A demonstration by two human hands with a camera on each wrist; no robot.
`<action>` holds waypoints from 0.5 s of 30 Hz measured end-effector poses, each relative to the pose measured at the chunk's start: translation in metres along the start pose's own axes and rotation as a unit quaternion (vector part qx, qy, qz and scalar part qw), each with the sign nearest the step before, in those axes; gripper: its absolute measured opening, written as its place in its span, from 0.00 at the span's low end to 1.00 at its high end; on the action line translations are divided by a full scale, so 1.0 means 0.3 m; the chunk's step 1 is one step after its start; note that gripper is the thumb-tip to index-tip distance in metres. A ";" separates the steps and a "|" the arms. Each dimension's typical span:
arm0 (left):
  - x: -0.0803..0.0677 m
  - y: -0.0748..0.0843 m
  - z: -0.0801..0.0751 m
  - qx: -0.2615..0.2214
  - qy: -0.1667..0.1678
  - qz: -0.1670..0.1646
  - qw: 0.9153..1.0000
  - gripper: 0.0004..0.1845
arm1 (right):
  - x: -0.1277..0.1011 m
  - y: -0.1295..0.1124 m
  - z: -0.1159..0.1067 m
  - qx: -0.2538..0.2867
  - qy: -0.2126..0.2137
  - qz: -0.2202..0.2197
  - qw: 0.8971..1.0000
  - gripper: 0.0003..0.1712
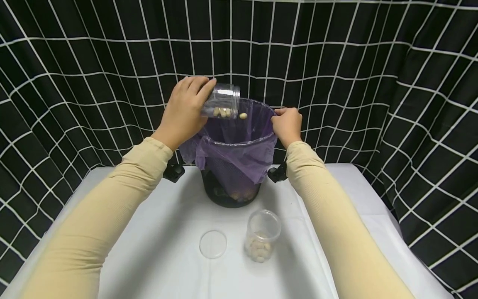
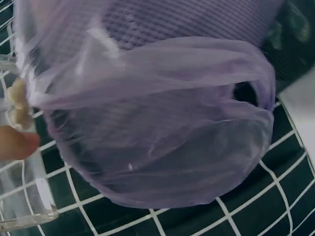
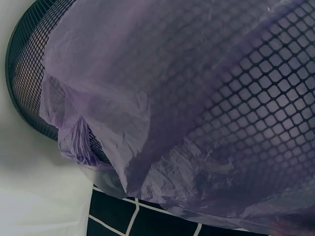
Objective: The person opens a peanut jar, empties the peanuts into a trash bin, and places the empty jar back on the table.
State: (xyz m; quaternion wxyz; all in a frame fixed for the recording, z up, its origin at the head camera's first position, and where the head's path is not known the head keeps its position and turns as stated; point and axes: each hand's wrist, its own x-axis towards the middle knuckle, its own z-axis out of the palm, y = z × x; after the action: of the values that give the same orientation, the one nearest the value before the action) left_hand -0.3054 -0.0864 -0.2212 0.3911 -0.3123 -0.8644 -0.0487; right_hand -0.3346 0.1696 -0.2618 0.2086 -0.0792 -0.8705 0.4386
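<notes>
Emptying step, by the look of it. Left hand (image 1: 184, 109) wrapped round a clear jar (image 1: 223, 101), tipped on its side above the bin (image 1: 231, 195) – mouth over the opening, pale nuts (image 1: 222, 112) gathered at the lip, one nut (image 1: 243, 116) just past it. Right hand (image 1: 286, 123) at the far rim, fingers pinched on the purple bag (image 1: 239, 145), apparently steadying the liner. From the left wrist view, only a fingertip (image 2: 17, 142) against the jar wall beside the liner; from the right wrist view, just mesh and plastic, no fingers.

On the white worktop (image 1: 157, 249), nearer the person – a second jar (image 1: 262, 236), upright, open, part full of nuts, with a loose lid (image 1: 213, 244) lying flat just beside it.

Next move probably calls for more tilt, mouth kept inside the rim, liner held taut against spills.
</notes>
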 end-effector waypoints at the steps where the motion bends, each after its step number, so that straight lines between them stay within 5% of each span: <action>1: 0.000 -0.001 0.002 -0.002 0.005 -0.003 1.000 0.37 | -0.002 0.002 0.000 0.001 0.001 -0.001 1.000 0.20; 10: -0.021 -0.012 0.004 -0.009 -0.008 0.003 1.000 0.38 | -0.007 0.009 0.002 -0.006 0.005 0.000 1.000 0.21; 15: -0.027 -0.017 0.006 -0.011 -0.053 0.032 0.998 0.38 | 0.002 0.001 0.004 -0.004 0.005 -0.003 1.000 0.21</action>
State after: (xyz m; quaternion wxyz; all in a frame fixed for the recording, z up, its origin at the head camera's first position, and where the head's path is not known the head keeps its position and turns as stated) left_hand -0.3055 -0.0938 -0.2274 0.3427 -0.3465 -0.8727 -0.0287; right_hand -0.3357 0.1690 -0.2624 0.2135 -0.0796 -0.8714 0.4344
